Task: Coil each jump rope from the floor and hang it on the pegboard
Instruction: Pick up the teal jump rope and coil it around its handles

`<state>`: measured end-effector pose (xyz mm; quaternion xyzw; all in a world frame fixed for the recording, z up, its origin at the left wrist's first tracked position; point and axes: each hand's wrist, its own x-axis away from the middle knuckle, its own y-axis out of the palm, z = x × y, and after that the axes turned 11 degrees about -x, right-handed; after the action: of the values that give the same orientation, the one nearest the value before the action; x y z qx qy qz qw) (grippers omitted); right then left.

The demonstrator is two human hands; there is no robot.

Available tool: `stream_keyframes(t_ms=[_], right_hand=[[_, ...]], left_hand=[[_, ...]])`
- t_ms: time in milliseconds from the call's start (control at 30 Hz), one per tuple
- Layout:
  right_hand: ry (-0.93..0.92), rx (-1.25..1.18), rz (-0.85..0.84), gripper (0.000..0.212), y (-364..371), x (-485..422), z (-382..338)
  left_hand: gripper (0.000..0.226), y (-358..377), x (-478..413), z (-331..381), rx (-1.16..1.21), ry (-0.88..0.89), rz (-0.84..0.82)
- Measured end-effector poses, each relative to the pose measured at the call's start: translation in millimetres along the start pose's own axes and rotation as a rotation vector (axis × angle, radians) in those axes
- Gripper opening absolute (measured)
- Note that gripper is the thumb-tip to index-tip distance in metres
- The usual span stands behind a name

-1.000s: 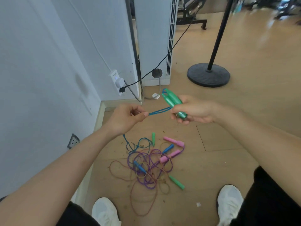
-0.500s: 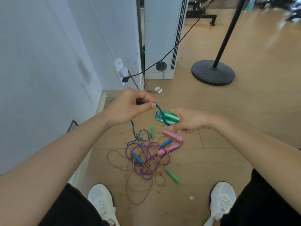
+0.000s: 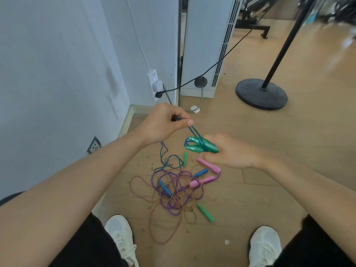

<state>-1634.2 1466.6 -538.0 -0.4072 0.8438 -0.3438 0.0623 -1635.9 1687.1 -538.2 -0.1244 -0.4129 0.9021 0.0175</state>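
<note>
Cord [image 3: 194,131] pinched by left hand [image 3: 163,125]; right hand [image 3: 232,154] grips green handles [image 3: 211,147], butts hidden.

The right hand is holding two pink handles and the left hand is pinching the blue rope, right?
Not quite. In the head view the right hand holds green handles, not pink ones; the pink handles lie on the floor below. The left hand does pinch the blue rope.
</note>
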Motion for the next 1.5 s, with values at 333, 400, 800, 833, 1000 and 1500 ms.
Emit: stream_keyframes(t_ms=[333,400,800,833,1000,1500], right_hand=[[0.072,-0.632,0.140,0.017,-18.1,3.3,-6.8],[0.082,-0.724,0.191,0.018,-20.4,2.2,-5.1],[0.094,-1.017,0.492,0.031,-33.1,-6.0,5.7],[0.100,-1.023,0.531,0.030,-32.9,-7.5,6.9],[0.147,-0.958,0.642,0.019,-28.8,-13.5,16.3],[-0.046,-0.128,0.135,0.021,-4.0,-9.5,23.5]], left_hand=[[0.010,0.6,-2.3,-2.1,0.320,-0.105,0.014],[0.009,0.4,-1.4,-0.6,0.332,-0.095,0.026],[0.007,9.5,4.4,-3.1,0.191,-0.127,-0.001],[0.008,11.6,5.1,-2.2,0.164,-0.108,-0.025],[0.016,14.8,13.1,2.7,-0.173,0.175,-0.061],[0.008,5.2,12.6,7.2,-0.118,0.202,-0.017]])
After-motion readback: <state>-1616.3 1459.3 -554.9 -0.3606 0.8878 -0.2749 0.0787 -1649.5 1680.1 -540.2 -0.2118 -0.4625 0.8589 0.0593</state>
